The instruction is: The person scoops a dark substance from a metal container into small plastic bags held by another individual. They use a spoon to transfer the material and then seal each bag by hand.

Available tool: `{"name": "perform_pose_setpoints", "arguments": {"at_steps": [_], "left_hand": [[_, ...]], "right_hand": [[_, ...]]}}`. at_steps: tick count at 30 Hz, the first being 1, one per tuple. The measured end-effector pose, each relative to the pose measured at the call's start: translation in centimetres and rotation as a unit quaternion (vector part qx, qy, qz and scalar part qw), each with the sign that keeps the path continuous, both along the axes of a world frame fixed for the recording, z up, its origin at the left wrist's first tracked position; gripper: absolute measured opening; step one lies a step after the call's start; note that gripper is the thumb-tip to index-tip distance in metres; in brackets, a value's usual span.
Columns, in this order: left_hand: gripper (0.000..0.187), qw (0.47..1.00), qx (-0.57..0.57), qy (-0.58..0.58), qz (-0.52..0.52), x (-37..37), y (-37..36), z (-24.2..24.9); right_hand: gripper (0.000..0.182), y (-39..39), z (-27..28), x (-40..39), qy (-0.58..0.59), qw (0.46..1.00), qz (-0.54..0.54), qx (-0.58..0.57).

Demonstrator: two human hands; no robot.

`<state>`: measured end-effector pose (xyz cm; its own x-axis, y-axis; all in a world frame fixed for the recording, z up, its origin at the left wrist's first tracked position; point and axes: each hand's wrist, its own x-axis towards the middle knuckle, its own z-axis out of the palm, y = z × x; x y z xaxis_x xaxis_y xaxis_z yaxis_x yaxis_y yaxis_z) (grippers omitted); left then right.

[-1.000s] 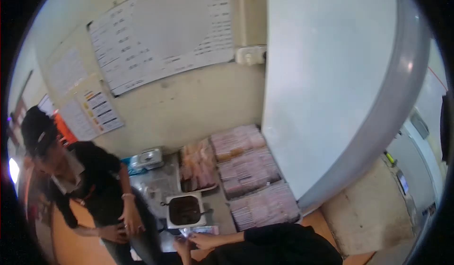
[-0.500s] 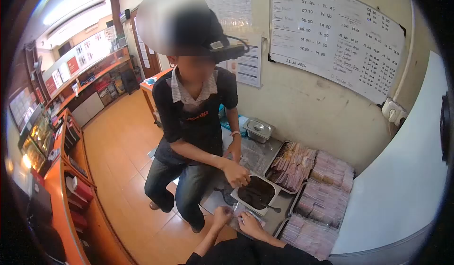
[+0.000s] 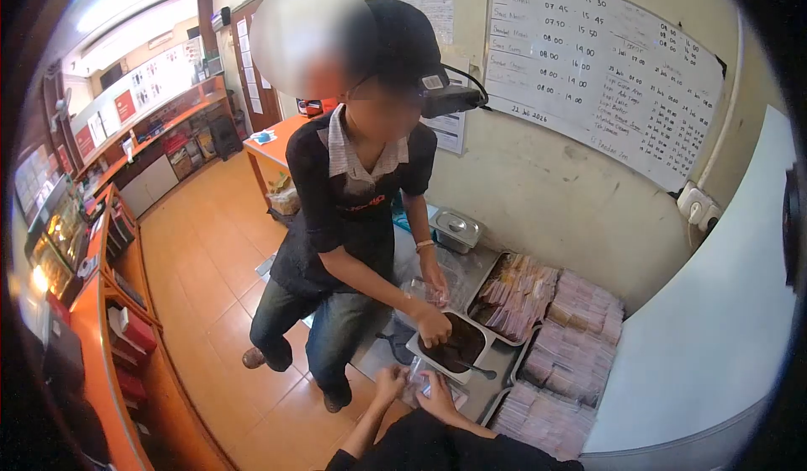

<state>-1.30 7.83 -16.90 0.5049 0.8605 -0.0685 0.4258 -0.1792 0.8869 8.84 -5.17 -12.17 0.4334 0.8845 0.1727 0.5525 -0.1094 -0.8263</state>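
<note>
At the lower middle of the head view, my left hand [image 3: 390,384] pinches the left side of a small clear plastic bag [image 3: 415,376]. The fingers of my right hand [image 3: 437,397] are closed on the bag's other side. Just beyond my hands stands a rectangular metal container [image 3: 434,368] of dark brown filling, with a dark-handled utensil [image 3: 479,372] resting in it. A co-worker's hand [image 3: 435,328] reaches down over the filling. Their other hand [image 3: 435,282] is beside some clear plastic. What my bag contains is too small to tell.
Trays of pinkish flat packets [image 3: 538,420] fill the right side of the metal table [image 3: 378,355]. A lidded steel container [image 3: 456,229] stands at the back by the wall. The co-worker [image 3: 349,219] stands opposite, at the left. A white panel [image 3: 698,320] bounds the right.
The co-worker's nearer hand has dropped lower into the container, and their other hand has moved over the clear plastic. My hands keep holding the bag. My view has shifted slightly.
</note>
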Motion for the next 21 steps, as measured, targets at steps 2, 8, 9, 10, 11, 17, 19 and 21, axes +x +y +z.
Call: {"name": "perform_pose_setpoints", "arguments": {"at_steps": [2, 8, 9, 10, 11, 17, 19, 21], "left_hand": [[0.024, 1.0, 0.027, -0.007, 0.003, 0.2, -0.5, 0.1], [0.027, 0.996, 0.073, -0.027, -0.039, 0.1, -0.2, 0.5], [0.027, 0.996, 0.064, -0.021, -0.05, 0.0, -0.2, 0.8], [0.027, 0.997, 0.054, -0.016, -0.06, 0.0, -0.2, 1.1], [0.027, 0.997, 0.054, -0.017, -0.06, 0.0, -0.2, 1.3], [0.027, 0.995, 0.027, -0.029, -0.09, -0.5, 0.9, -0.1], [0.033, 0.987, -0.116, -0.05, -0.099, -0.8, 1.4, -0.5], [0.036, 0.977, -0.188, -0.068, -0.074, -1.2, 1.7, 1.2]], "right_hand": [[0.046, -0.5, 0.7, 0.1, 0.011, 1.0, 0.01, -0.01], [0.045, 0.1, -2.2, 1.3, 0.014, 0.999, 0.024, -0.027], [0.044, 0.3, -1.9, 1.4, 0.078, 0.996, 0.042, -0.017], [0.043, 0.5, -1.7, 1.5, 0.141, 0.988, 0.06, -0.007], [0.043, 0.6, -1.4, 1.5, 0.141, 0.988, 0.06, -0.007], [0.052, 0.9, -0.7, 0.9, 0.204, 0.975, 0.091, -0.002], [0.057, 1.0, 0.3, 0.7, 0.161, 0.975, 0.156, -0.016], [0.056, 1.6, 0.7, -0.1, 0.191, 0.97, 0.153, 0.01]]}}
